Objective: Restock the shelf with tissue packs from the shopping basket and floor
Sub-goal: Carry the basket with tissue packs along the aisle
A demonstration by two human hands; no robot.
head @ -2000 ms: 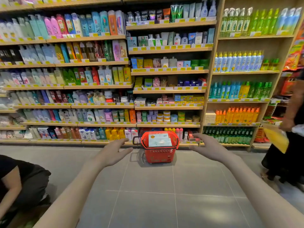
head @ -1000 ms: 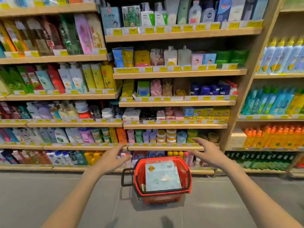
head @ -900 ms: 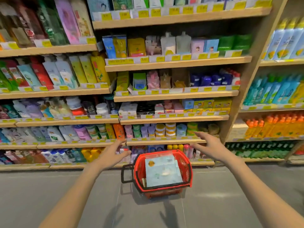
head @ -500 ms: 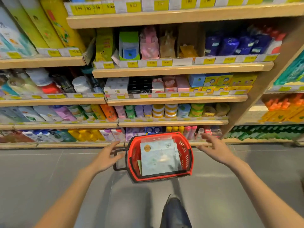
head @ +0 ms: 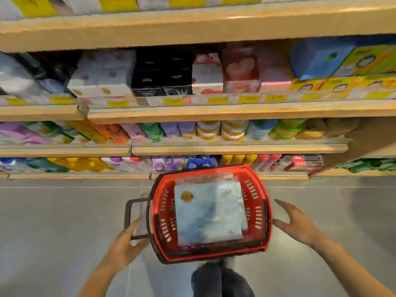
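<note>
You've closed on the basket [head: 254, 190]. Your left hand [head: 125, 245], spread, is at its handle [head: 128, 213]; your right hand [head: 299, 225], spread, flanks the right rim, the pack [head: 207, 213] midway between them

Slotted plastic basket [head: 255, 211], seemingly glossy pack [head: 209, 213]

Tissue pack [head: 209, 213] in basket [head: 162, 213] on floor [head: 53, 221] before shelf [head: 214, 150]; left hand [head: 124, 247] left of basket; right hand [head: 300, 224] right
</note>
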